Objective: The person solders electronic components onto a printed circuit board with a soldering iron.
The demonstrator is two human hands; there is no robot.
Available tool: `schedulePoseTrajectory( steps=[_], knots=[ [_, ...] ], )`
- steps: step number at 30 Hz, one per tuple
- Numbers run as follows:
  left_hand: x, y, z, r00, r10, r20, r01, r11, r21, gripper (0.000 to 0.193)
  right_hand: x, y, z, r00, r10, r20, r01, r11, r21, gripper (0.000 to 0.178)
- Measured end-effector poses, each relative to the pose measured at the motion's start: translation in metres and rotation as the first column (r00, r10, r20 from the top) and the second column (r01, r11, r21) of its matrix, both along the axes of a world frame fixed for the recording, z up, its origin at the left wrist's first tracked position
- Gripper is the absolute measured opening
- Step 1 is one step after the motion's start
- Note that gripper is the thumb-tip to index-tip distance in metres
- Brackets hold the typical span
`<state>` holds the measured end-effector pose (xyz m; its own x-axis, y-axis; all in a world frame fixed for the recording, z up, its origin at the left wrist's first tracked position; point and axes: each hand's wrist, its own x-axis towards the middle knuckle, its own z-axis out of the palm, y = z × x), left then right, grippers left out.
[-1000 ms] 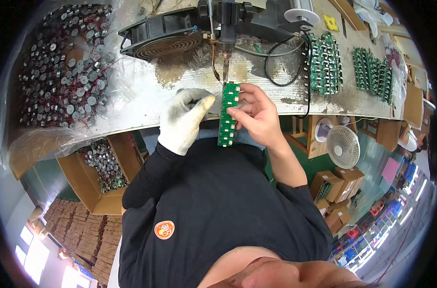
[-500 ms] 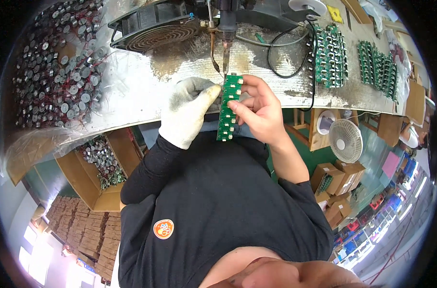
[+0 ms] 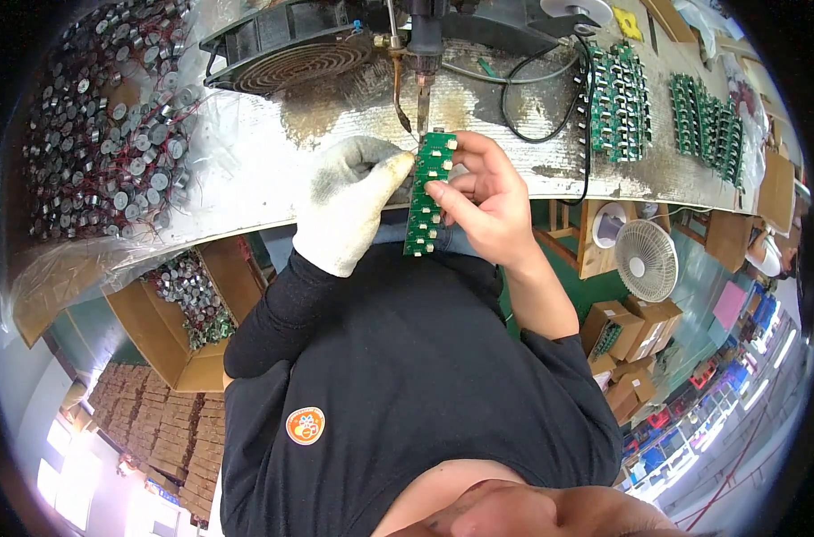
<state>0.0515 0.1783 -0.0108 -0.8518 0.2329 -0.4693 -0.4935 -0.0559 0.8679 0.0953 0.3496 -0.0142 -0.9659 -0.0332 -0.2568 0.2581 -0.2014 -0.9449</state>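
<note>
My bare right hand (image 3: 489,199) grips a long green circuit board (image 3: 425,215) by its right edge, thumb on its face. Small white connectors run along the board. My left hand (image 3: 349,197), in a white glove with a stained thumb, is closed in a pinch at the board's upper left edge; what it pinches is hidden. Just above the board's far end points the tip of a soldering iron (image 3: 423,107), fixed upright. Beside it a thin brown, bent feed tube (image 3: 398,89) comes down close to my left fingertips. Whether the tip touches the board I cannot tell.
A black fan (image 3: 304,67) stands behind my left hand. Many small round metal motors with red wires (image 3: 120,134) cover the left of the table. Rows of green boards (image 3: 617,103) lie at right, near a looped black cable (image 3: 523,139). An opened carton (image 3: 161,345) sits below left.
The circuit board has shifted slightly away from me, toward the soldering iron, with my right hand. My left hand keeps its pinch and has barely moved.
</note>
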Motion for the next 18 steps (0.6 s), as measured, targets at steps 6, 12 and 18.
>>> schedulePoseTrajectory(
  steps=[6,12,18],
  knots=[
    [0.003,0.000,-0.009,0.999,0.014,0.028,-0.015,0.999,0.033,0.015,0.003,0.000,-0.005,1.000,0.004,0.019,-0.004,1.000,0.018,0.047],
    [0.004,0.000,-0.007,0.999,0.026,0.034,-0.028,0.999,0.044,0.016,0.004,-0.001,-0.004,0.999,0.008,0.043,-0.009,1.000,0.019,0.046],
    [0.001,0.001,-0.005,0.999,0.019,0.037,-0.019,1.000,0.002,0.018,0.006,-0.001,-0.005,1.000,0.007,0.030,-0.008,1.000,0.014,0.047]
  ],
)
